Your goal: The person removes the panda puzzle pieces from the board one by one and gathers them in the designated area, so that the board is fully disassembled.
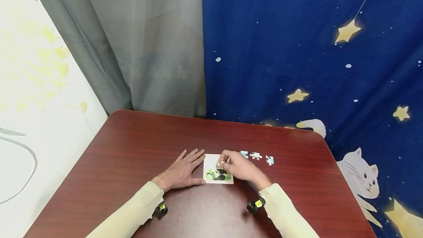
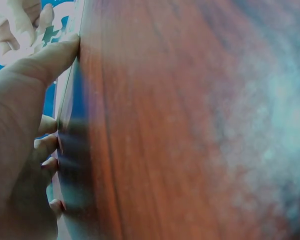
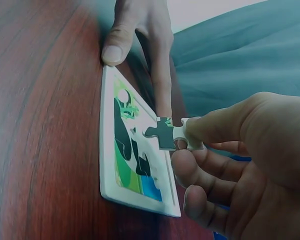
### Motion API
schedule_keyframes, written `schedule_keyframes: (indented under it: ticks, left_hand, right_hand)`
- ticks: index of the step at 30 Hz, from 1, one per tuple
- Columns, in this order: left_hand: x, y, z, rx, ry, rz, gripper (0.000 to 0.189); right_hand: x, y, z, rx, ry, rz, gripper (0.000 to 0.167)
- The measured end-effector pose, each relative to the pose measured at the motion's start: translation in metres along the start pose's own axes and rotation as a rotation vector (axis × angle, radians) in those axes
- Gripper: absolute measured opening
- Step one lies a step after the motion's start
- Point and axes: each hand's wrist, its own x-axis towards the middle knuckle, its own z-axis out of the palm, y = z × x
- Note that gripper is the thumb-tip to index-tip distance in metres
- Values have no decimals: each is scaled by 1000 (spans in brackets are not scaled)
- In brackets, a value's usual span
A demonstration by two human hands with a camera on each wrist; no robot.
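A small white-rimmed puzzle tray lies on the table, with joined green, black and white pieces covering its near part. My left hand rests on the table with fingers spread, its thumb and a fingertip at the tray's left edge. Over the tray, my right hand pinches a jigsaw piece between thumb and fingers. That piece is dark with white and a touch of green, tilted above the joined pieces in the right wrist view. The fingers partly hide it.
Right of the tray lie three loose jigsaw pieces, one partly behind the right hand, one in the middle and one farther right. The reddish-brown table backs onto a grey curtain and a blue starry one.
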Motion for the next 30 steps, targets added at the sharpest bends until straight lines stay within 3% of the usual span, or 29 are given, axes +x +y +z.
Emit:
schedule_keyframes:
  ticks: [15,30]
  left_hand:
    - [-1,1,-2,-15,-2,8,97]
    - [-1,3,-2,-22,-6,4,96]
  right_hand:
    - [-17,14,-23,34,-14,43,8]
    - [-36,32,-41,30,34,66,7]
